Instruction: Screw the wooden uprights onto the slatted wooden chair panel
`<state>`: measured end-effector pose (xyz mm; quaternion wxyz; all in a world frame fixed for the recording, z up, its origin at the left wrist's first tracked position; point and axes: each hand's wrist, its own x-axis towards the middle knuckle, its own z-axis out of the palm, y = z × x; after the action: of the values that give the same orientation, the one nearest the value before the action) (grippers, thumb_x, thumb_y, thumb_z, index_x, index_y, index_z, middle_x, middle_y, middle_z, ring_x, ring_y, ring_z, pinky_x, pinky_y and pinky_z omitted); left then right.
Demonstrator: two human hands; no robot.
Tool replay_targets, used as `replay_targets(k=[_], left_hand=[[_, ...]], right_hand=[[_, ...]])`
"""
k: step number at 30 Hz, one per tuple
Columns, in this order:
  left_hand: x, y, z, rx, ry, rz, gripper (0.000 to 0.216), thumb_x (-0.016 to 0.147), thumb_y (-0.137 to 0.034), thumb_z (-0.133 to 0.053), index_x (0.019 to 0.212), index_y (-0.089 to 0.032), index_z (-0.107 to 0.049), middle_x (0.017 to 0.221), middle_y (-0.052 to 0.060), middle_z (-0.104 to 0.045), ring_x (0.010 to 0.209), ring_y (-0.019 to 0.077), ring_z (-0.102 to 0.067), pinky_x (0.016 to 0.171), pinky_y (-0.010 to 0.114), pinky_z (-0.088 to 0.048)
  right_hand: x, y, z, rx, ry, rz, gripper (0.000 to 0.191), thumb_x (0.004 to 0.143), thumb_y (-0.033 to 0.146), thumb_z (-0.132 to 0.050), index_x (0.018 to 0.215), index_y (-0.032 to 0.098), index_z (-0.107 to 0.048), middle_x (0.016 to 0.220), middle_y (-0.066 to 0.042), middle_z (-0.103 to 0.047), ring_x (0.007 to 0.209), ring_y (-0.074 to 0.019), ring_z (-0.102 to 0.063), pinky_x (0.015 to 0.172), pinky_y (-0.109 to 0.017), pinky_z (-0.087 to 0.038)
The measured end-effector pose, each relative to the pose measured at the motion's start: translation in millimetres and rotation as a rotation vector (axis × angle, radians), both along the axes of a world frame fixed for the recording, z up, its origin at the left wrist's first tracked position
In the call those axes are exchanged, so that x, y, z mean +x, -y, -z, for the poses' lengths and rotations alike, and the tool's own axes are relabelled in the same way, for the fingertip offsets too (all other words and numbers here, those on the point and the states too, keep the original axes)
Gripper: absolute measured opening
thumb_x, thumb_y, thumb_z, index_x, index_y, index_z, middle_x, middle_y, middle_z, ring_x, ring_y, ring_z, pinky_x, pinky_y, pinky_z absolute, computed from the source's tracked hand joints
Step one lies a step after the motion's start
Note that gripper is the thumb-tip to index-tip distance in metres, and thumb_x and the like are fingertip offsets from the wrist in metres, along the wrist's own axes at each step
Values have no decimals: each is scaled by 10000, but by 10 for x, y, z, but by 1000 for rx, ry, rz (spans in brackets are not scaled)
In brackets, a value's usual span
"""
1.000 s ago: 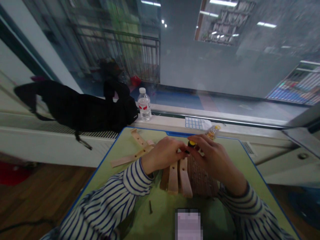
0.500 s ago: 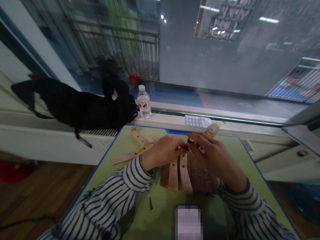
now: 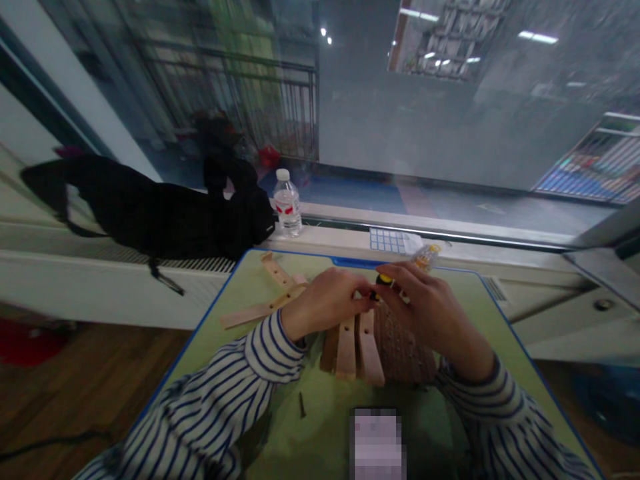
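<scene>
My left hand (image 3: pixel 325 305) and my right hand (image 3: pixel 431 315) meet over a wooden assembly (image 3: pixel 373 347) of slats and a perforated panel lying on the green table (image 3: pixel 320 413). My right hand's fingers are closed round a small tool with a yellow and black handle (image 3: pixel 384 281), held upright over the slats. My left hand's fingers are pinched together at the top end of the slats, right beside the tool's tip; what they pinch is hidden. Both sleeves are striped.
Loose wooden strips (image 3: pixel 270 293) lie at the table's far left. A dark screw (image 3: pixel 301 404) lies near the front. A black bag (image 3: pixel 165 217), a water bottle (image 3: pixel 287 212) and a small packet (image 3: pixel 426 255) sit on the sill by the window.
Both hands stay together over the wooden assembly with only slight shifts. The view has tilted a little.
</scene>
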<state>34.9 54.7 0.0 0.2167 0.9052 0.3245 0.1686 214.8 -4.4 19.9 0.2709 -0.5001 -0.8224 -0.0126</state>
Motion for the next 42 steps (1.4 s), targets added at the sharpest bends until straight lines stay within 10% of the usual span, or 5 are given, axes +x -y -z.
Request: replay_targets(k=[42], left_hand=[[7,26,-63,21,-68,-21,203,887,-296,-515,889,-215,-701,875,31,-728,834,193,-663,675,261,-416]], right_hand=[[3,3,53,-11,-43,-57,391,920,247,-451,1292,137,-498,1275,-120,-588,1056,-246,-620,861,-416,-529]])
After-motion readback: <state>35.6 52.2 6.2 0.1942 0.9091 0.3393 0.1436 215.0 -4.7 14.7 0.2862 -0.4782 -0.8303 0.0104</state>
